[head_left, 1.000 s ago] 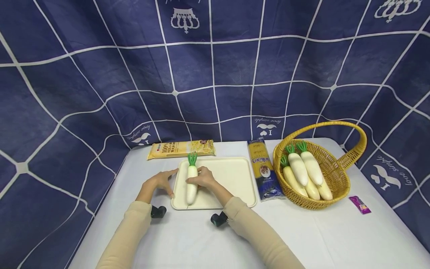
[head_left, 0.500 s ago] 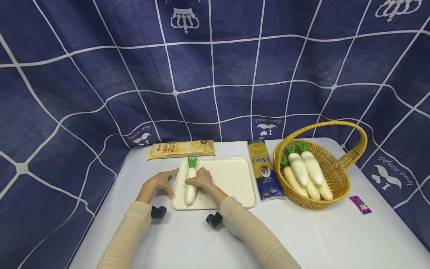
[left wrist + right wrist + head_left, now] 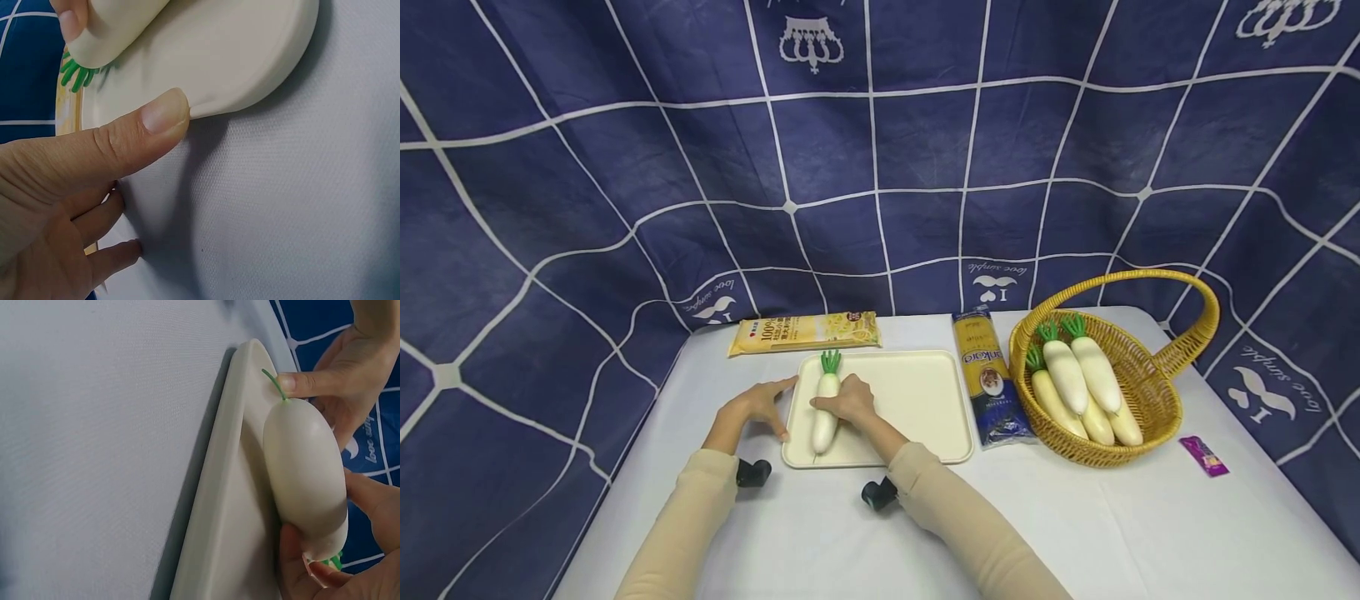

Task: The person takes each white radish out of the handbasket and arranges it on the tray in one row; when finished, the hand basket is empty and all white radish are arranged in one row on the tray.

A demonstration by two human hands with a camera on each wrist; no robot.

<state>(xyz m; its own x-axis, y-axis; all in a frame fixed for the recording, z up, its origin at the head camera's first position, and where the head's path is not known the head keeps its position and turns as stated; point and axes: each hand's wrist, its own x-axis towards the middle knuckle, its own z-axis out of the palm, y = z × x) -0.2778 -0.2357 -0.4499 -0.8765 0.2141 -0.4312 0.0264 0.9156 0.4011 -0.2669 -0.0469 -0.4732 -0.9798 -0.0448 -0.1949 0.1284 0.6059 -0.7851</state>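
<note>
A white radish [image 3: 825, 421] with green leaves lies lengthwise over the left part of a cream tray [image 3: 917, 408]. My right hand [image 3: 854, 400] grips it around the middle, thumb on one side and fingers on the other. The right wrist view shows the radish [image 3: 306, 469] close up, its thin root tip towards the camera. At the tray's left edge, my left hand [image 3: 760, 404] has its thumb touching the rim. In the left wrist view the other fingers [image 3: 103, 219] of that hand spread loosely beside the tray.
A wicker basket [image 3: 1165, 417] holding several white radishes stands at the right. Between it and the tray lies a blue and yellow pasta packet [image 3: 988, 375]. Behind the tray is a yellow packet [image 3: 805, 332]. A small purple sachet [image 3: 1204, 456] lies at far right.
My right hand and the radish have shifted slightly left; its leafy end sits a little nearer to me and the radish slants more. The left hand has stayed in place.
</note>
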